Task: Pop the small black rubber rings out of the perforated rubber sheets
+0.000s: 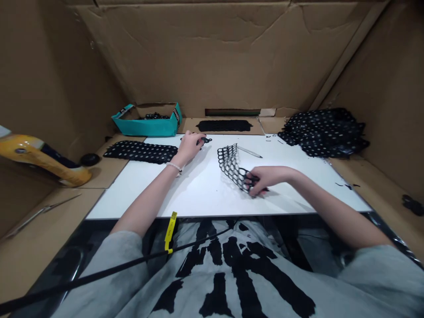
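At the centre right of the white board [198, 194], my right hand [265, 179] is closed on one end of a black perforated mesh strip [228, 165]. The strip's other end rises up and to the left, showing rows of round holes. A dark and reddish bit shows under those fingers, too hidden to name. My left hand [189, 146] is at the board's far edge, its fingers closed around a small black ringed piece [206, 140]. A slim grey pen-like tool [250, 152] with a dark tip lies just beyond the strip.
A teal open box [147, 128] holds black pieces. Flat perforated strips [141, 151] lie left, a black stack [225, 126] at the back, and a large pile of perforated sheets [326, 132] right. Scissors [46, 209] and a yellow object [43, 157] are far left. Cardboard walls [198, 57] enclose the board.
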`<state>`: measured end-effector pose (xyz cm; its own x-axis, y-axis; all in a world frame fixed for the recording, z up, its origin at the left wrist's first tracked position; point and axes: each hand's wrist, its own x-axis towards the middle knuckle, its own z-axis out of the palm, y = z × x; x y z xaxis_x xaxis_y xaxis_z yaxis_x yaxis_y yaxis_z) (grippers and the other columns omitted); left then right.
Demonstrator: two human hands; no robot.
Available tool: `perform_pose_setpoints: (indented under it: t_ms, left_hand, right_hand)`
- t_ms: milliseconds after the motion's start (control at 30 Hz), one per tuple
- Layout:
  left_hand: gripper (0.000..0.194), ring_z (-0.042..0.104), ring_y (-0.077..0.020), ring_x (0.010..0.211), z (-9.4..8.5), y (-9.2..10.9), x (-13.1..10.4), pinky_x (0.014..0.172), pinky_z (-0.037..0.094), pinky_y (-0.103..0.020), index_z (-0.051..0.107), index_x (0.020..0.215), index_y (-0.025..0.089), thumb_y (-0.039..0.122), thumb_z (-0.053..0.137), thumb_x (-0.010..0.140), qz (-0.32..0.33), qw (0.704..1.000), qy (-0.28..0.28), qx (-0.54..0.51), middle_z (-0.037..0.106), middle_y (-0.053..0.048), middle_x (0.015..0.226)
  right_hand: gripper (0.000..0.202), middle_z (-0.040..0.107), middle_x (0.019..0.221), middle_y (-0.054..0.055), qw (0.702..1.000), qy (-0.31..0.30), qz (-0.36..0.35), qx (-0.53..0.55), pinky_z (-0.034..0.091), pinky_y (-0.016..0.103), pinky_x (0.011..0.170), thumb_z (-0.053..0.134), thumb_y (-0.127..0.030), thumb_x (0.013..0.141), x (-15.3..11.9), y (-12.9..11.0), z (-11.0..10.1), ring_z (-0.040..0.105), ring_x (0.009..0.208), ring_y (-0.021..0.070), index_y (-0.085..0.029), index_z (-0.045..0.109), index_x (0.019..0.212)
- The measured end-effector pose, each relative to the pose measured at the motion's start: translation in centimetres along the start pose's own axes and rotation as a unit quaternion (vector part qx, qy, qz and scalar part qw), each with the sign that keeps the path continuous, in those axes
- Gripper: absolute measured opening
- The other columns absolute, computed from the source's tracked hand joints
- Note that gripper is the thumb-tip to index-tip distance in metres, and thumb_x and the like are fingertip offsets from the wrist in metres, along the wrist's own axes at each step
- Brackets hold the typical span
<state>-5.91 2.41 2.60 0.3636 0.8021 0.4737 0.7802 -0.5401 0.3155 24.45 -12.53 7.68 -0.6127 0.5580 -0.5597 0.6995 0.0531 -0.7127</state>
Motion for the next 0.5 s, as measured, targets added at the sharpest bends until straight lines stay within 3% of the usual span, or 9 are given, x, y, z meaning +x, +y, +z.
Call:
perform_pose_setpoints:
  t_ms: [133,267,367,433,500]
  left_hand:
    - [0.036,0.057,-0.0289,0.1,-1.4,0.7,-0.6,0.091,0.044,-0.042,0.075,0.12,0.02,0.029,0.051,0.095,0.03,0.998,-0.028,-0.043,0.077,-0.008,0.103]
    - [0.036,0.058,-0.029,0.101,-2.9,-0.8,-2.6,0.091,0.045,-0.042,0.076,0.117,0.021,0.029,0.052,0.092,0.045,0.997,-0.047,-0.041,0.078,-0.008,0.102]
    - [0.034,0.061,-0.028,0.098,-3.1,-2.2,-4.2,0.088,0.047,-0.039,0.078,0.113,0.02,0.03,0.055,0.09,-0.005,0.997,-0.032,-0.066,0.078,-0.009,0.105]
    - [0.034,0.063,-0.0257,0.092,-2.9,-2.9,-4.8,0.087,0.049,-0.037,0.079,0.111,0.02,0.029,0.056,0.089,-0.05,0.994,-0.009,-0.095,0.078,-0.009,0.107]
    - [0.033,0.064,-0.0239,0.087,-2.7,-3.3,-5.0,0.087,0.05,-0.036,0.08,0.111,0.02,0.029,0.056,0.089,-0.079,0.99,0.012,-0.117,0.078,-0.009,0.108]
  right_hand:
    - [0.047,0.059,0.06,0.001,0.987,0.127,0.091,-0.027,0.042,0.03,0.059,0.082,-0.059,0.064,-7.3,2.9,-1.6,0.053,0.06,0.0158,-0.018,0.06,0.067]
    - [0.038,0.067,0.078,0.006,0.946,0.31,0.076,0.05,0.053,0.035,0.073,0.084,-0.053,0.064,-11.9,4.6,-4.2,0.061,0.075,0.0196,-0.02,0.069,0.076]
    - [0.031,0.071,0.101,0.011,0.892,0.42,0.022,0.169,0.059,0.04,0.08,0.083,-0.047,0.065,-12.2,3.4,-6.8,0.067,0.082,0.0216,-0.027,0.071,0.086]
    - [0.017,0.07,0.102,0.015,0.886,0.419,-0.038,0.195,0.06,0.042,0.084,0.075,-0.041,0.076,-11.0,1.2,-8.9,0.069,0.087,0.0225,-0.026,0.069,0.08]
    - [0.014,0.068,0.09,0.015,0.88,0.426,-0.095,0.189,0.06,0.043,0.085,0.064,-0.032,0.089,-8.7,-2.0,-11.2,0.069,0.087,0.0219,-0.023,0.066,0.079]
